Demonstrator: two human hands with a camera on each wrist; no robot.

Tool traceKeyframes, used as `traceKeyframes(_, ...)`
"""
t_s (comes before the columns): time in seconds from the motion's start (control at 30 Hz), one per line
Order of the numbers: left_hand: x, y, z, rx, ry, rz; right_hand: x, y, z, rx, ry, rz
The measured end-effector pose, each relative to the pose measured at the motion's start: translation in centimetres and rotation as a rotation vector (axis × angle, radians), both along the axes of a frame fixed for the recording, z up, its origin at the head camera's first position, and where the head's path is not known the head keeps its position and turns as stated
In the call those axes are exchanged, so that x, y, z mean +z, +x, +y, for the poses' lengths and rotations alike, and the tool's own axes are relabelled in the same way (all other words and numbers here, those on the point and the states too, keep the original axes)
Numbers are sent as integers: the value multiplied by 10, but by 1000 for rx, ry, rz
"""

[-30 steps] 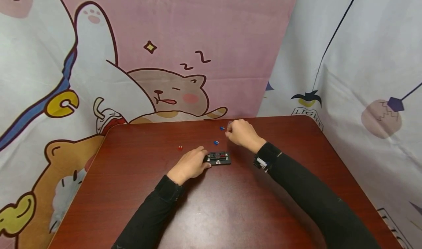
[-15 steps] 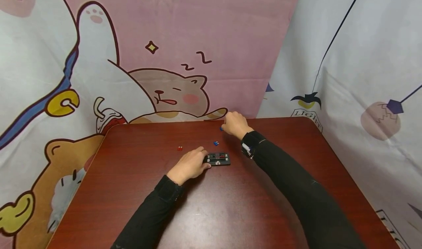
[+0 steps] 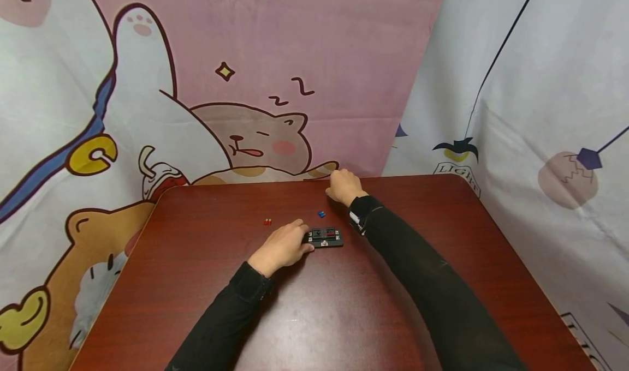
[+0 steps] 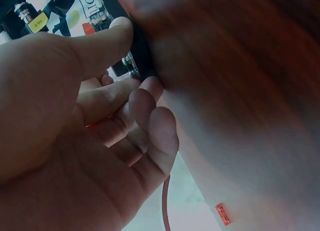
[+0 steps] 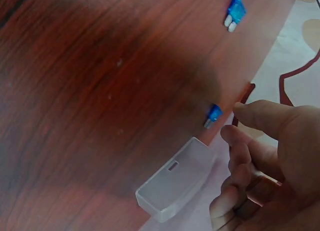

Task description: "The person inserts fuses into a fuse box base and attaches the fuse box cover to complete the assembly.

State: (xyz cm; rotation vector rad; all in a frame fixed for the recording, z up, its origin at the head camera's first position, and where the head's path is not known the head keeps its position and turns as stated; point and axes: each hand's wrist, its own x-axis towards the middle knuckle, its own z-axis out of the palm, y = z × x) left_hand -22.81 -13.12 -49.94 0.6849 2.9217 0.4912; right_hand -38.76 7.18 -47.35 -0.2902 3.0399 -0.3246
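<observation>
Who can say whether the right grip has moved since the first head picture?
Yes: the right grip moved left, nearer the printed sleeping cat in the head view.
</observation>
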Motion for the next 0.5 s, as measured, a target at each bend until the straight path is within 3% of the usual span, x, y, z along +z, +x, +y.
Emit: traceKeyframes(0.5, 0, 0, -1, 0, 3, 4, -11, -4, -10, -22, 42, -22)
